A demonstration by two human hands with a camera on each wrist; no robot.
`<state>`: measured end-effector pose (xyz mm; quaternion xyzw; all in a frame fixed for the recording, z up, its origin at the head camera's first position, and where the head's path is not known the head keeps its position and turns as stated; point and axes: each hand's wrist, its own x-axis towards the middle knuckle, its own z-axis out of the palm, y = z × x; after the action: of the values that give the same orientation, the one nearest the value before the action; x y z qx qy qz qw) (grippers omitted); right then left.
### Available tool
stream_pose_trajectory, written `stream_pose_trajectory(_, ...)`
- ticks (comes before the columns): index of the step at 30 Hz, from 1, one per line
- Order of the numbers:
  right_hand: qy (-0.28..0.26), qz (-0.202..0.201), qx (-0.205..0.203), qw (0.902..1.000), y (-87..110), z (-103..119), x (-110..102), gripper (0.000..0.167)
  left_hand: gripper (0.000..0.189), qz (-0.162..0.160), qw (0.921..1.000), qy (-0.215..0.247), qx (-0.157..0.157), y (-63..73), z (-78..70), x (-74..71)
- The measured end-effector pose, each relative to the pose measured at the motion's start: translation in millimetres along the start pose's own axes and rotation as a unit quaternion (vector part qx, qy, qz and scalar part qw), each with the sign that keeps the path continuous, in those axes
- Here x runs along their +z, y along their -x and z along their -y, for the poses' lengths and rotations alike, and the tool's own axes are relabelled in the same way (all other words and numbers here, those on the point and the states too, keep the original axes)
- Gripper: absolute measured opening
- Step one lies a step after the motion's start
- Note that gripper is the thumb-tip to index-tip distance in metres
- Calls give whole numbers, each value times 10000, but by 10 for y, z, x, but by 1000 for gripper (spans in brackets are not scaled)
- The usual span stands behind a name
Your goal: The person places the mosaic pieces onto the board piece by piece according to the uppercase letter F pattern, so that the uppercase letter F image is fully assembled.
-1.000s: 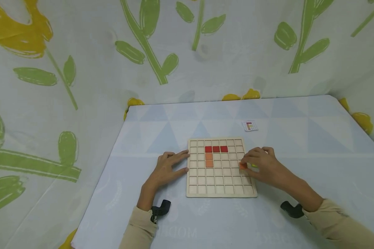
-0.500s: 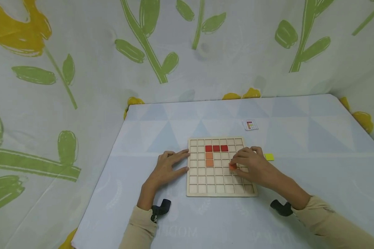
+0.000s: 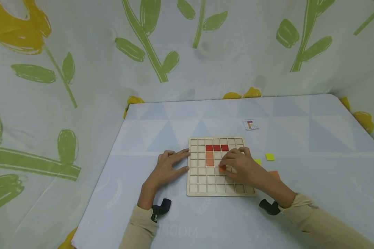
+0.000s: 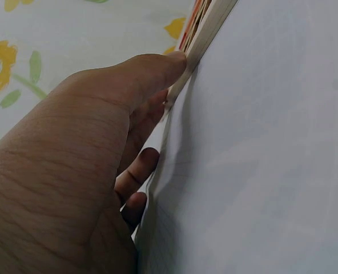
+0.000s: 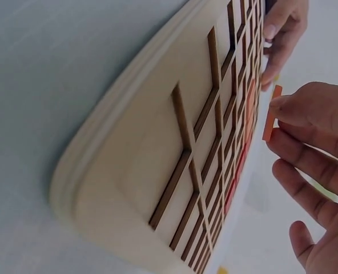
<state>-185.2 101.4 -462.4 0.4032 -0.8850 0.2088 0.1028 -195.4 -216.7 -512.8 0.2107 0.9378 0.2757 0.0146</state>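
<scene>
We observed the right hand [image 3: 239, 166] reaching over the grid board [image 3: 202, 180] from its right side, thumb and fingertip pinching an orange tile [image 5: 273, 112], the remaining fingers loosely bent and spaced apart. The tile was held just above the cells, below and right of two seated orange tiles [image 3: 210, 158] and the row of three red tiles [image 3: 216, 148]. We found the left hand [image 3: 167, 168] relaxed with fingers extended, thumb and fingertips against the board's left edge, grasping nothing. On the tabletop [image 3: 137, 207] we read faint lettering [image 3: 180, 231], "MOD"; its remainder was too pale to read.
</scene>
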Motion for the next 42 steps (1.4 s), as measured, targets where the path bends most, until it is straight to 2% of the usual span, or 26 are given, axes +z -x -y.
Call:
stream_pose_trajectory(9,17,155,-1,9999,-131,118,80,16,57,1,10000,2,-16,0,-3,0)
stream_pose_trajectory(19,678,713,178,9950,-257,213,182,12,56,-29,10000,14,24,1,-4,7)
stream_pose_trajectory(29,781,951,315,9919,-283,241,204,17,57,21,10000,-2,-30,-13,-28,-10)
stream_pose_trajectory(33,733,884,308,9929,-243,220,176,17,57,15,10000,-63,-7,-26,-29,4)
stream_pose_trajectory(42,128,256,288,9992,7,55,2,22,56,-9,10000,-27,-36,-4,-27,-3)
